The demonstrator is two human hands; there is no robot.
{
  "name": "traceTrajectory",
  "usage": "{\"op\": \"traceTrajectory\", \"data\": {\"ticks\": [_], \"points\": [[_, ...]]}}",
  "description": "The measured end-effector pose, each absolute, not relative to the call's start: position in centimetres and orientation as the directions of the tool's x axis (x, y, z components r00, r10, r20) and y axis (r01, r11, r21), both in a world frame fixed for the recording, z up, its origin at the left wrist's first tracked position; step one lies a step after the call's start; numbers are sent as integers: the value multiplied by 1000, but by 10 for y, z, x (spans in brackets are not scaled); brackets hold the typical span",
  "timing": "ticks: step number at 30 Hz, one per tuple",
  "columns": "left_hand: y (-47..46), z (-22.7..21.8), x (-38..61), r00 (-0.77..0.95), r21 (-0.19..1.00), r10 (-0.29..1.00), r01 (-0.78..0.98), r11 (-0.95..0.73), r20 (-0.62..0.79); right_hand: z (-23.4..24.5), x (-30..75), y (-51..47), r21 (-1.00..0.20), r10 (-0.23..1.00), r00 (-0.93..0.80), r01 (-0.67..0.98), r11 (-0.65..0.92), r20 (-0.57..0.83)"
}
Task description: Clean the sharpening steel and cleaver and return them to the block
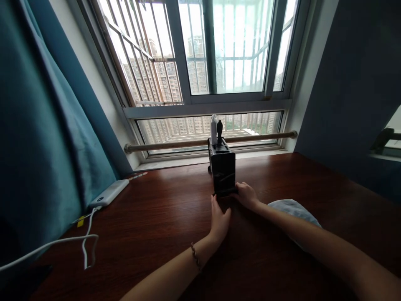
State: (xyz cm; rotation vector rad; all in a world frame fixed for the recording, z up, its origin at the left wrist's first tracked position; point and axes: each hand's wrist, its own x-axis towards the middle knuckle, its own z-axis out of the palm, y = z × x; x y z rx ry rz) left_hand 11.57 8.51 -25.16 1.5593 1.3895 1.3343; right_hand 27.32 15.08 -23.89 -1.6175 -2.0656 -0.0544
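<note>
A black box-shaped knife holder (223, 171) stands upright on the dark red-brown table, near the window. From its slotted top rise a white handle (214, 130) and a black handle (219, 131); what lies below them is hidden inside. My left hand (219, 219) reaches to the holder's lower left front corner, its fingers stretched out against the base and its thumb held apart. At the lower right corner, my right hand (247, 195) has its fingers closed round the edge of the base. A beaded bracelet (196, 256) circles my left wrist.
A pale cloth (294, 207) lies partly under my right forearm. On the left are a white power strip (110, 193) and its white cable (89, 232), beside a blue curtain (59, 125). Behind the holder, a horizontal rail (175, 145) crosses the barred window.
</note>
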Motion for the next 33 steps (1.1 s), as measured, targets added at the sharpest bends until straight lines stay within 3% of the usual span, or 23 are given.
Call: {"op": "traceTrajectory", "data": {"ticks": [11,24,31,33], "points": [[79,-244,114,191,775,960,567,-279,205,-240,370,162,-101,890,-153,971,216,430],[81,-244,117,209,717,956,632,-294,208,-238,522,112,11,926,-70,997,71,371],[79,-240,120,225,667,959,689,-283,175,-256,606,89,-44,950,21,999,-7,311],[78,-239,120,233,654,958,702,-284,166,-263,629,80,-92,928,31,996,3,371]]}}
